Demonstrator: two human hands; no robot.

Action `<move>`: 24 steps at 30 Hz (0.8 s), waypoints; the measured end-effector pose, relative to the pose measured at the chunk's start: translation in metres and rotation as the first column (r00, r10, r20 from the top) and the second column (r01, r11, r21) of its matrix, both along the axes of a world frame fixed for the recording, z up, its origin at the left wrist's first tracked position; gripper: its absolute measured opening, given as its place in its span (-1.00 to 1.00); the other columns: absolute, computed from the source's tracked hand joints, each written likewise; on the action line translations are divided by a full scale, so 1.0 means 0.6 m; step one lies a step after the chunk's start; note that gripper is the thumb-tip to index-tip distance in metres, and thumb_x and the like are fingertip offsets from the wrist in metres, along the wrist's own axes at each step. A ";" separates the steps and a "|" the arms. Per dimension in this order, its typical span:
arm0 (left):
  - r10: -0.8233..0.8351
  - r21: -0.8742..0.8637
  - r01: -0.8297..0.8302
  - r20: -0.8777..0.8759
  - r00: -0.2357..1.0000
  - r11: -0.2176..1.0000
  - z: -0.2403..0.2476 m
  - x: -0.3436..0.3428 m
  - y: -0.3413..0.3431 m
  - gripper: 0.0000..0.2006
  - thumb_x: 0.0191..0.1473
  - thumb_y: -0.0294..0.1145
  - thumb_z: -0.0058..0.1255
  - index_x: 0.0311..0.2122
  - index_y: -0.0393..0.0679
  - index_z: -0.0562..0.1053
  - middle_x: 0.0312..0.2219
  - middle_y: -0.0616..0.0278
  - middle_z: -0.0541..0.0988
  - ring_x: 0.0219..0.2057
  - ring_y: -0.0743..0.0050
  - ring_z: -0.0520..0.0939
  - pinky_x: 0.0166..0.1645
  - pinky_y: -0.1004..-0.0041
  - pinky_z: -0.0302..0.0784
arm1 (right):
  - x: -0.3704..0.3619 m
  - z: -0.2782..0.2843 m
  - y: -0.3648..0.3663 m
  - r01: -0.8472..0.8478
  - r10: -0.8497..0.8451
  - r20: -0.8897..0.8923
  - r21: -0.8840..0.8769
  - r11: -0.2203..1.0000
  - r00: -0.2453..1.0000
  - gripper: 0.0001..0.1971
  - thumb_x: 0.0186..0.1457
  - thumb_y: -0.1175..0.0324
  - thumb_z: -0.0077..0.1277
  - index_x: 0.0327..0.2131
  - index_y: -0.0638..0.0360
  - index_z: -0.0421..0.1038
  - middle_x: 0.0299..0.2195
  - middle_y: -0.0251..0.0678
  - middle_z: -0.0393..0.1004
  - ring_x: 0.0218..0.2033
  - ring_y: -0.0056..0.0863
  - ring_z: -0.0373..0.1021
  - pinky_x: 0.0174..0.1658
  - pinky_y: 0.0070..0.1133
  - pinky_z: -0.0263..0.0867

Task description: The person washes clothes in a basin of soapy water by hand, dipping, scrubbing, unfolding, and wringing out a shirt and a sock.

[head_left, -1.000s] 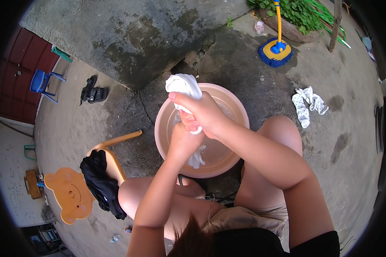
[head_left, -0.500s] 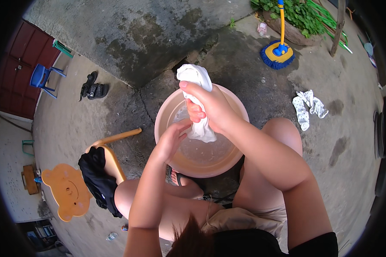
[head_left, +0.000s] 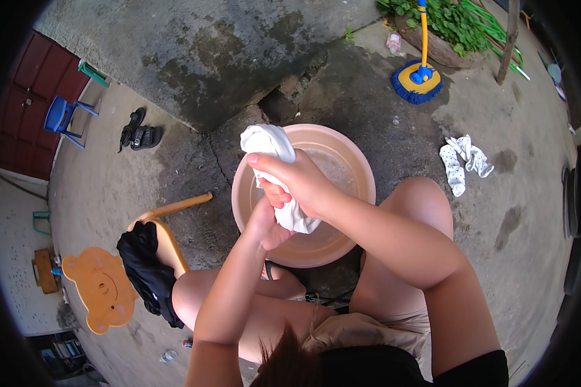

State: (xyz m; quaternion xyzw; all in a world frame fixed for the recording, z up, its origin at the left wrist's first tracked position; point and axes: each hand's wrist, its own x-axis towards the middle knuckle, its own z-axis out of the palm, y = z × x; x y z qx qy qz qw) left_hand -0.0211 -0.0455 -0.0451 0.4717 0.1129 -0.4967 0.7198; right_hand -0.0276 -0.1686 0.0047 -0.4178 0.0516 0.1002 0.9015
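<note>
A bunched white cloth (head_left: 268,142) is held above a peach-coloured plastic basin (head_left: 366,177) with cloudy, sudsy water in it. My right hand (head_left: 298,182) is closed round the middle of the cloth, its thumb laid across the front. The upper end of the cloth folds over above that fist, and the lower end hangs below it. My left hand (head_left: 269,226) is pressed round this lower part, just under the right hand; most of its fingers are hidden by the cloth.
White dotted socks (head_left: 465,161) lie on the concrete at the right. A blue-and-yellow mop (head_left: 417,80) stands beyond. On the left are black sandals (head_left: 142,133), a blue chair (head_left: 61,115) and an orange bear-shaped chair (head_left: 100,290) with black clothing (head_left: 145,264) over it.
My right hand and the cloth have come left and a little lower. My left hand, open before with fingers apart, has moved in against the cloth's lower part.
</note>
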 end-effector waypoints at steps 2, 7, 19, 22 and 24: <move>0.022 -0.014 -0.022 0.013 1.000 1.000 -0.001 -0.001 0.005 -0.57 0.14 -0.15 -0.23 0.08 -0.09 0.24 -0.05 0.23 0.45 -0.05 0.31 0.51 0.00 0.21 0.45 | -0.002 0.002 -0.002 0.006 -0.006 0.004 -0.033 0.999 1.000 -0.69 0.05 0.17 0.05 -0.62 0.05 0.21 -0.79 -0.54 0.11 -0.80 -0.79 -0.01 -0.71 -0.71 -0.09; 0.025 -0.002 -0.024 0.057 0.998 1.000 -0.027 0.007 0.019 -0.66 0.12 -0.20 -0.18 -0.03 -0.09 0.32 -0.17 0.24 0.50 -0.13 0.35 0.54 -0.02 0.26 0.45 | -0.001 0.001 -0.006 0.022 -0.018 0.040 -0.110 0.994 0.999 -0.70 0.06 0.18 0.03 -0.61 0.05 0.21 -0.80 -0.53 0.11 -0.81 -0.77 0.00 -0.72 -0.69 -0.07; 0.039 -0.245 -0.018 0.081 0.996 0.969 0.030 -0.011 0.016 -0.53 0.16 -0.09 -0.16 0.04 -0.25 0.29 -0.11 0.12 0.49 -0.06 0.29 0.52 0.08 0.30 0.38 | -0.004 0.008 -0.035 0.056 -0.054 0.051 -0.038 0.998 0.997 -0.70 0.06 0.14 0.04 -0.52 0.14 0.27 -0.78 -0.50 0.15 -0.77 -0.73 0.07 -0.62 -0.66 0.08; -0.156 -0.179 0.202 0.241 0.958 0.963 0.034 -0.009 0.017 -0.48 0.09 -0.17 0.00 0.08 -0.25 0.24 -0.11 0.11 0.49 -0.09 0.27 0.54 -0.07 0.35 0.48 | -0.006 0.015 -0.043 0.068 -0.071 -0.067 -0.045 0.997 0.995 -0.64 0.03 0.06 0.05 -0.49 0.17 0.26 -0.77 -0.49 0.16 -0.76 -0.71 0.07 -0.60 -0.65 0.07; -0.297 -0.074 0.346 0.368 0.881 0.935 0.033 -0.009 0.018 -0.42 0.04 -0.20 0.07 0.11 -0.22 0.20 -0.11 0.12 0.48 -0.10 0.25 0.55 -0.20 0.39 0.55 | -0.003 0.011 -0.040 0.071 -0.074 -0.061 -0.061 0.996 0.995 -0.64 0.03 0.06 0.05 -0.49 0.17 0.26 -0.76 -0.49 0.15 -0.76 -0.71 0.07 -0.61 -0.65 0.07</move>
